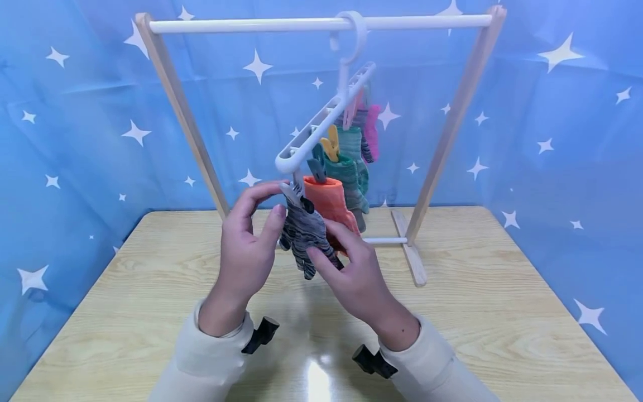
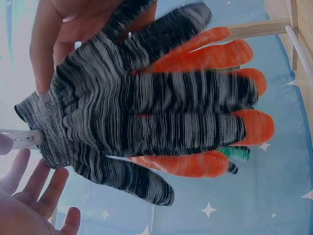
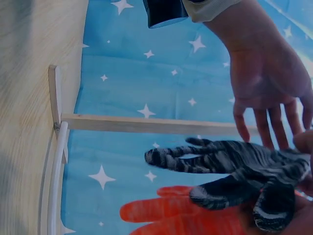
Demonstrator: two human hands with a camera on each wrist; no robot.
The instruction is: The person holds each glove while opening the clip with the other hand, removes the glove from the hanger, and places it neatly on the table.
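Observation:
A grey-and-black striped knit glove point(image 1: 303, 231) hangs cuff up, fingers down, at the near end of a white clip hanger point(image 1: 329, 120). My right hand point(image 1: 363, 273) pinches this glove at its side, thumb in front and fingers partly hidden behind. At the cuff, my left hand point(image 1: 243, 245) has thumb and index finger on a pale grey clothespin point(image 1: 289, 194). The left wrist view shows the clothespin point(image 2: 27, 139) meeting the cuff edge, while the other left fingers spread loosely beside it. Directly behind hangs an orange glove point(image 1: 326, 198), held by a dark teal clothespin point(image 1: 316, 170).
Farther along the hanger hang green gloves point(image 1: 354, 148) under a yellow clothespin point(image 1: 330, 144), then a pink glove point(image 1: 372, 131). The hanger hooks over a white rail point(image 1: 241, 25) on a wooden stand point(image 1: 454, 123). Beneath is a wood-grain table point(image 1: 477, 268); a starry blue backdrop surrounds it.

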